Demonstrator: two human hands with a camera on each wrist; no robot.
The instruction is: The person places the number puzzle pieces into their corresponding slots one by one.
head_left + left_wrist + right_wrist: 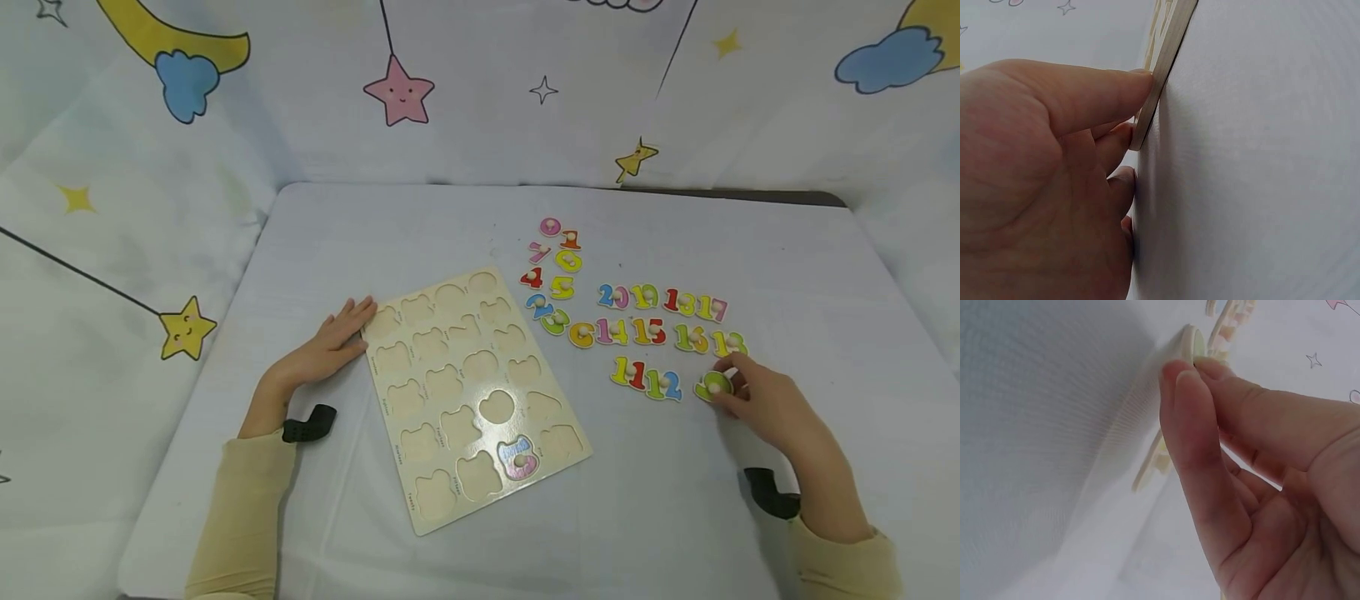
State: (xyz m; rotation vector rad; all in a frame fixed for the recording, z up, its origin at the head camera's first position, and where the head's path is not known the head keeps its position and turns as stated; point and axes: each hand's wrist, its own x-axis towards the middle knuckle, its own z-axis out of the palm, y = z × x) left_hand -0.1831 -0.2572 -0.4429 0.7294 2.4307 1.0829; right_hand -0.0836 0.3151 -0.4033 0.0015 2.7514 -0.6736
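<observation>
A pale wooden number puzzle board (459, 510) lies tilted on the table, with rows of cut-out recesses. One blue-and-pink puzzle piece (519, 458) sits in a recess near its lower edge. My left hand (326, 346) rests at the board's upper left corner, fingers extended; in the left wrist view its thumb (1104, 94) touches the board's edge. On the right side, my right hand (772, 400) pinches a green number puzzle piece (708, 387) between thumb and fingers, low over the table. In the right wrist view, fingertips partly hide that green piece (1196, 344).
Loose number pieces lie right of the board: single digits in a column, such as the pink 0 (550, 226), and two-digit ones in rows, such as the 20 (613, 296) and 12 (663, 385). A patterned cloth hangs behind the white table (637, 533).
</observation>
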